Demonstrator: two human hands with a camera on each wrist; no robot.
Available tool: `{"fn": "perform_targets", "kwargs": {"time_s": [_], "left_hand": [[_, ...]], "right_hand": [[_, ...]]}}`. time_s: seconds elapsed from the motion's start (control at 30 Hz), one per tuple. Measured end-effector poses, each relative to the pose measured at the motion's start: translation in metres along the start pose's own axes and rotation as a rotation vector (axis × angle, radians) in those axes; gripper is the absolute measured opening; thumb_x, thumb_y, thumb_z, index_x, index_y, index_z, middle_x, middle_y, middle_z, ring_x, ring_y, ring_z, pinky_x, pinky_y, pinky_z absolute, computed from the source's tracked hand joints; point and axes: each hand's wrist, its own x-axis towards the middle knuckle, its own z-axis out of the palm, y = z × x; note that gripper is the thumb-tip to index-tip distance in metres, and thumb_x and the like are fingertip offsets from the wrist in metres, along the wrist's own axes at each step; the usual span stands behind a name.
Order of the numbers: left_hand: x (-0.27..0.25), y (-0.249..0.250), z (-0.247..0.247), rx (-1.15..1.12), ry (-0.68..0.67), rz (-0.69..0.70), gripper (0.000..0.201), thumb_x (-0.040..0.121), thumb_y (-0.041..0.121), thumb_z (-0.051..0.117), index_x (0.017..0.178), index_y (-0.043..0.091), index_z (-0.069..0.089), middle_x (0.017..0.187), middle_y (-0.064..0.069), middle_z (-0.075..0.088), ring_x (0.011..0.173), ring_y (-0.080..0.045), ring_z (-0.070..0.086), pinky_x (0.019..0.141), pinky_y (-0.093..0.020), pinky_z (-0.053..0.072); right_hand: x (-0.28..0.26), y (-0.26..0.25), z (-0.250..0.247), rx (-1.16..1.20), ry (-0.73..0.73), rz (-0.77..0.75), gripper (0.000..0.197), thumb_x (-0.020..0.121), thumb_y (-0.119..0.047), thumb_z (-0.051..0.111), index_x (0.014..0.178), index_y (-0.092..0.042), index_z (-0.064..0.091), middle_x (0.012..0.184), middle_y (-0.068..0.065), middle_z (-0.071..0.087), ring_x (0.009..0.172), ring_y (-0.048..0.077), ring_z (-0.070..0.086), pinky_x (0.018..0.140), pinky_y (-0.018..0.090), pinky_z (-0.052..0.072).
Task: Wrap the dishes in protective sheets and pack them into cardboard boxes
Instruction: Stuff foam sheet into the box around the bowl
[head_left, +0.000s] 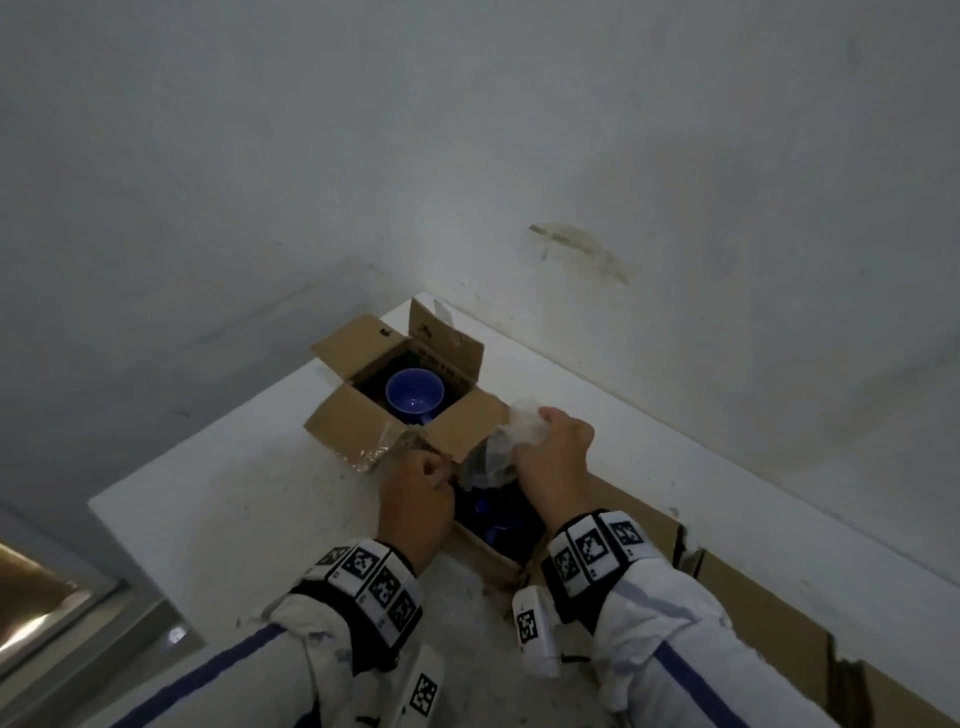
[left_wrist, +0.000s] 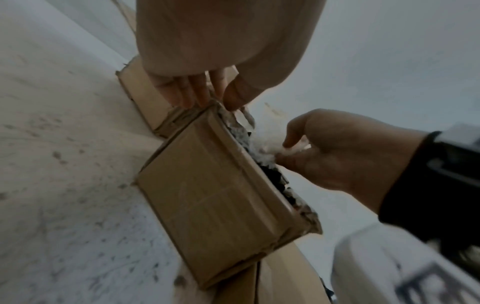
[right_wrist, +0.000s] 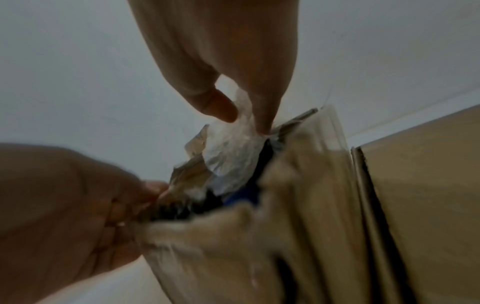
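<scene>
Head view shows the work at the packing step: just below the middle of the frame a small near box (head_left: 498, 545) stands open on the white counter (head_left: 234, 493), and both hands are busy at its mouth with a clear protective sheet (head_left: 524, 431). Something dark blue (head_left: 493, 512), probably a dish, lies low inside this box, mostly hidden between the wrists; what kind it is I cannot tell. Above and to the left, a second open box (head_left: 400, 384) already holds a blue bowl (head_left: 414, 397), which looks bare, and a crumple of clear film (head_left: 371, 454) lies by that box's near corner.

The right hand (head_left: 553, 449) pinches a bunched part of the sheet between thumb and fingertips; the right wrist view shows this plainly in its upper middle, the fingers (right_wrist: 221, 107) narrow and closed on the plastic above the box edge. The left hand (head_left: 415, 493) is curled. In the left wrist view its fingertips (left_wrist: 187, 96) sit at the upper corner of the box, and in the right wrist view, at lower left, it appears to pinch the sheet's other end, though blur leaves that unsure.

Judging from this, the sheet is being tucked around or over the dish in the box. The next move would call for pressing the loose plastic down below the rim, so the flaps can fold shut without trapping film.
</scene>
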Motion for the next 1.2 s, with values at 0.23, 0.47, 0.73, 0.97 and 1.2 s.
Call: {"fn": "perform_targets", "kwargs": {"time_s": [0.23, 0.47, 0.73, 0.97, 1.2], "left_hand": [[0.018, -0.014, 0.007, -0.019, -0.191, -0.048, 0.014, 0.091, 0.018, 0.05, 0.08, 0.017, 0.059, 0.07, 0.0, 0.057, 0.065, -0.016, 0.053, 0.061, -0.028, 0.04], [0.021, -0.013, 0.011, -0.06, -0.145, -0.086, 0.011, 0.089, 0.014, 0.049, 0.079, 0.017, 0.054, 0.083, -0.004, 0.058, 0.078, -0.022, 0.056, 0.075, -0.035, 0.046], [0.019, -0.009, 0.011, -0.03, -0.111, -0.069, 0.015, 0.091, 0.013, 0.049, 0.08, 0.022, 0.053, 0.088, -0.001, 0.058, 0.087, -0.022, 0.056, 0.084, -0.038, 0.048], [0.018, -0.012, 0.012, -0.02, -0.17, -0.023, 0.011, 0.091, 0.009, 0.048, 0.084, 0.017, 0.053, 0.087, -0.006, 0.059, 0.083, -0.024, 0.057, 0.078, -0.039, 0.048], [0.028, -0.023, 0.027, 0.179, -0.256, -0.029, 0.028, 0.07, 0.019, 0.067, 0.092, 0.013, 0.05, 0.084, -0.003, 0.054, 0.075, -0.024, 0.056, 0.061, -0.029, 0.042]], "right_hand": [[0.011, -0.005, 0.002, -0.748, -0.152, -0.263, 0.028, 0.087, -0.016, 0.055, 0.114, -0.011, 0.052, 0.117, 0.012, 0.053, 0.104, 0.029, 0.057, 0.074, 0.028, 0.039], [0.019, -0.01, 0.004, -0.82, -0.438, -0.303, 0.027, 0.09, -0.014, 0.052, 0.114, -0.007, 0.061, 0.106, 0.012, 0.05, 0.111, 0.031, 0.054, 0.085, 0.026, 0.041], [0.018, -0.025, 0.003, -1.227, -0.841, -0.22, 0.056, 0.094, -0.028, 0.054, 0.143, -0.006, 0.038, 0.148, 0.015, 0.035, 0.135, 0.031, 0.036, 0.109, 0.037, 0.036], [0.016, -0.036, -0.009, -1.093, -0.851, -0.228, 0.051, 0.095, -0.022, 0.054, 0.141, -0.006, 0.04, 0.143, 0.014, 0.042, 0.129, 0.029, 0.043, 0.101, 0.031, 0.038], [0.014, -0.028, -0.006, -1.062, -0.805, -0.259, 0.063, 0.092, -0.023, 0.059, 0.146, -0.006, 0.03, 0.147, 0.016, 0.033, 0.132, 0.03, 0.039, 0.105, 0.035, 0.039]]}}
